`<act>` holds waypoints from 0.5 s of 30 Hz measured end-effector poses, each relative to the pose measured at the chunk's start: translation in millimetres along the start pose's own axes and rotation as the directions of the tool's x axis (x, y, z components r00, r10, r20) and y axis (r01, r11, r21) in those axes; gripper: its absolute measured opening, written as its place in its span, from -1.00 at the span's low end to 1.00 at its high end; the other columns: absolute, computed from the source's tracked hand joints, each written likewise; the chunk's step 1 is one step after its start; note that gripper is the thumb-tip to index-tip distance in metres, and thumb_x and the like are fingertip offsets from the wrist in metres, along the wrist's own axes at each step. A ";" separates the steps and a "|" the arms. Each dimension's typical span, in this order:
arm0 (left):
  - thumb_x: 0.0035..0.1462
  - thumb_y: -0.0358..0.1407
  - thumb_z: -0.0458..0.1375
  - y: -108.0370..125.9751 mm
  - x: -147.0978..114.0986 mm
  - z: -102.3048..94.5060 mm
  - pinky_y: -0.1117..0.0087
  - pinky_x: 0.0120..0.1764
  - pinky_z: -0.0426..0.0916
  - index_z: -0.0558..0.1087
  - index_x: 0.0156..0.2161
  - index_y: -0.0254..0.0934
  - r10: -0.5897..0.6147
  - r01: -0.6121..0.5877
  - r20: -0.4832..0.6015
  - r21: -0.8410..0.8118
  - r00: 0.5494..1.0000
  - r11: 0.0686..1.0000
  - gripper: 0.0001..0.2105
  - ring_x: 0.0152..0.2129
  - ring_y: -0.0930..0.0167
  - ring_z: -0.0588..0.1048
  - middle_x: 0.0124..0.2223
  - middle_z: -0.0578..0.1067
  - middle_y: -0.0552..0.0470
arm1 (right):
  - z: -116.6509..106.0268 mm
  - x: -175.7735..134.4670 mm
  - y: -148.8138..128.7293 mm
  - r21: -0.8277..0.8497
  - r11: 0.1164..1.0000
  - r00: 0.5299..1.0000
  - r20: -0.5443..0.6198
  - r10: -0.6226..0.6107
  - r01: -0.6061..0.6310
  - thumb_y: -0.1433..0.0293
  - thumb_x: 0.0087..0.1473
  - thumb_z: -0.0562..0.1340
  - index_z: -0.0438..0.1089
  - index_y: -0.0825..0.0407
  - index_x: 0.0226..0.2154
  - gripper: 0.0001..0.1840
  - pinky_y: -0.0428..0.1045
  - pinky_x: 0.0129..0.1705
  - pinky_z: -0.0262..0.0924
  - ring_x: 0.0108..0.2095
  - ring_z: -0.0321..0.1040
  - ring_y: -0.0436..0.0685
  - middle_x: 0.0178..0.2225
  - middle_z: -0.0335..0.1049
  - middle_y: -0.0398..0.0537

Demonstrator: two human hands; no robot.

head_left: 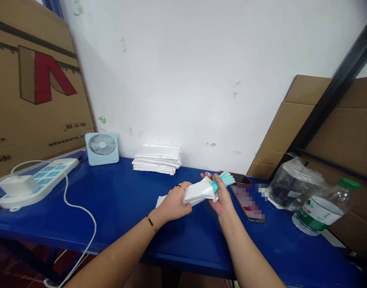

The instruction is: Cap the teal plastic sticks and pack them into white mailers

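Over the blue table, a white plastic packet point(198, 191) is held between both hands, its open end toward the right. Light-blue thin sticks or straws point(227, 179) poke out of that end in a bundle; their exact kind does not show. My left hand point(177, 200) wraps round the packet's left part, with a further white strip point(160, 200) showing behind its fingers. Around the packet's mouth and the bundle, my right hand point(221, 196) is closed, thumb on top. Much of the bundle is hidden inside the packet.
On the blue table point(117, 224) a stack of white packets point(157, 159) lies by the wall. At left are a fan point(102, 149) and a power strip point(48, 176) with a cable. Phones point(246, 202), a bagged dark object point(291, 184) and a bottle point(323, 210) stand at right.
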State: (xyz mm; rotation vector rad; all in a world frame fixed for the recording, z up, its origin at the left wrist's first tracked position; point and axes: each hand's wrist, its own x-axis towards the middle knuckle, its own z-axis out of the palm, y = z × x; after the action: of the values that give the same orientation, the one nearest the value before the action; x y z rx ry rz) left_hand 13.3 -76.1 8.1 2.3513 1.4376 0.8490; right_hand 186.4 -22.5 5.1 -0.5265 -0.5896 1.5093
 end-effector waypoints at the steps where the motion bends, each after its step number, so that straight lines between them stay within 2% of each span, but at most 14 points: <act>1: -0.18 -0.31 0.14 3.2 1.3 3.5 0.30 -0.14 0.23 0.18 0.03 -0.18 -0.015 0.016 -0.022 0.045 1.000 0.999 -0.44 -0.17 0.25 0.35 -0.10 0.36 -0.04 | 3.5 -3.1 4.0 -0.013 1.000 1.000 0.015 -0.016 0.016 0.31 -0.18 0.33 0.31 0.01 -0.42 -0.76 0.02 -0.18 0.31 -0.13 0.37 0.16 -0.31 0.46 -0.14; 4: -0.30 -0.22 0.25 13.8 6.2 13.5 0.21 -0.12 0.20 0.11 0.10 -0.19 -0.060 0.077 -0.098 0.177 0.993 0.981 -0.24 -0.14 0.15 0.34 -0.09 0.36 -0.10 | 13.7 -13.3 15.8 -0.085 0.994 0.997 0.040 -0.069 0.072 0.31 -0.20 0.34 0.31 -0.02 -0.37 -0.73 0.02 -0.16 0.29 -0.12 0.35 0.16 -0.26 0.44 -0.14; 6: -0.24 -0.24 0.22 19.0 10.6 18.5 0.23 -0.16 0.22 0.13 0.09 -0.18 -0.081 0.105 -0.139 0.173 0.987 0.979 -0.30 -0.18 0.17 0.38 -0.13 0.39 -0.09 | 20.6 -20.0 21.8 -0.185 0.979 0.996 0.054 -0.076 0.085 0.30 -0.19 0.34 0.33 -0.01 -0.31 -0.68 0.02 -0.13 0.26 -0.11 0.34 0.16 -0.21 0.43 -0.10; 10: -0.08 -0.32 0.09 19.2 18.0 20.0 0.36 -0.29 0.28 0.27 -0.05 -0.17 -0.138 0.125 -0.208 -0.073 0.968 0.989 -0.60 -0.32 0.29 0.45 -0.25 0.47 0.02 | 33.4 -27.9 21.9 -0.438 0.896 0.997 0.062 -0.042 0.065 0.27 -0.19 0.33 0.36 0.03 -0.22 -0.60 -0.01 -0.08 0.20 -0.13 0.33 0.13 -0.18 0.41 -0.06; 15: -0.17 -0.36 0.16 16.0 24.5 9.5 0.41 -0.28 0.31 0.29 -0.13 -0.20 -0.172 0.046 -0.305 -0.378 0.937 0.924 -0.60 -0.37 0.39 0.44 -0.29 0.47 0.11 | 56.9 -28.2 -7.0 -0.596 0.795 0.973 0.227 0.028 0.117 0.32 -0.30 0.39 0.31 0.07 -0.21 -0.48 -0.01 -0.22 0.23 -0.32 0.36 0.09 -0.39 0.39 -0.13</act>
State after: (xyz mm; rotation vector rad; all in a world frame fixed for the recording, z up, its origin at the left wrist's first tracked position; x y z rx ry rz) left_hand 38.9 -61.6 16.9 1.8940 1.3659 1.4010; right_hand 155.2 -53.0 51.8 -0.8299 -1.2828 1.3226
